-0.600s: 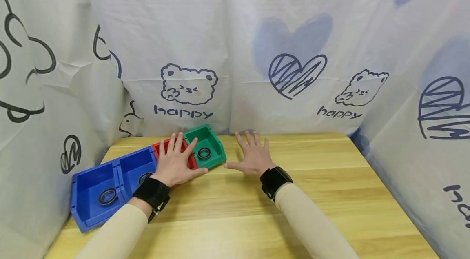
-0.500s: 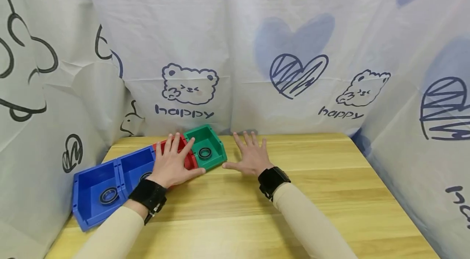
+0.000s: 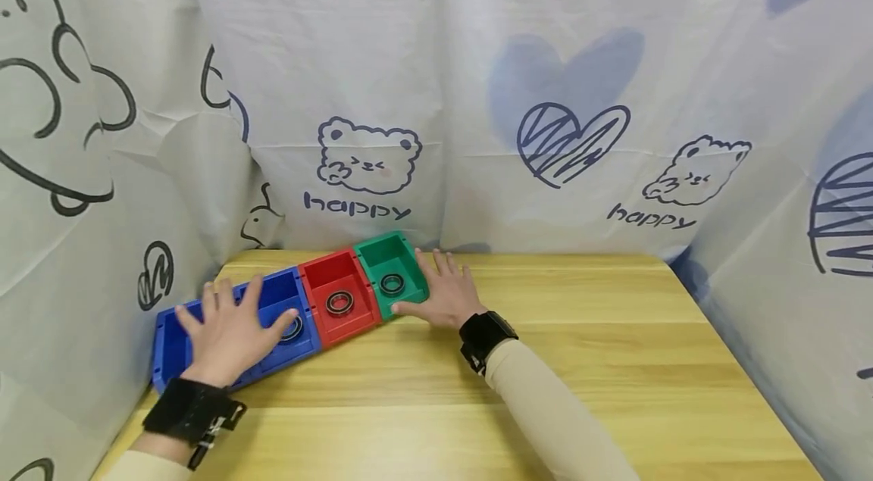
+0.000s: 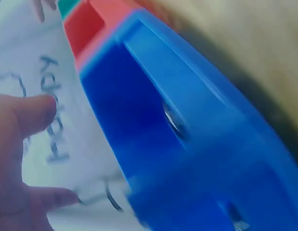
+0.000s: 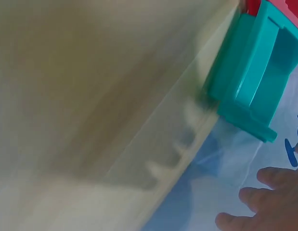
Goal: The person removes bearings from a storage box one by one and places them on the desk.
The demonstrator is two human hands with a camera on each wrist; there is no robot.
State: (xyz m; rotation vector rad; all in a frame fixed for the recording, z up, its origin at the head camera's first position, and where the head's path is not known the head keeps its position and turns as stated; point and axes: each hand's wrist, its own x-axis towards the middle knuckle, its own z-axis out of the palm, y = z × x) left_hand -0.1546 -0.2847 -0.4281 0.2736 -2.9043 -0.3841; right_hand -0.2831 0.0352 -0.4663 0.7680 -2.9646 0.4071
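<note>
A row of joined bins stands on the table: two blue bins (image 3: 281,286) at left, a red bin (image 3: 332,269), then a green bin (image 3: 382,250). Ring-shaped bearings lie in them, one bearing (image 3: 330,304) in the red bin and another bearing (image 3: 384,286) in the green. My left hand (image 3: 228,337) is spread over the blue bins, fingers straight, covering much of the left one. At the green bin's right side is my right hand (image 3: 446,295), thumb near its front corner and fingers extended along its far side. Neither hand grips a bearing.
The wooden table (image 3: 559,375) extends to the right and front of the bins. A white printed cloth (image 3: 477,185) hangs behind the table and along both sides. Black straps (image 3: 487,337) sit on both wrists.
My left hand has moved left from the red bin to over the blue bins. My right hand has moved left to the green bin. The row's left end has shifted back.
</note>
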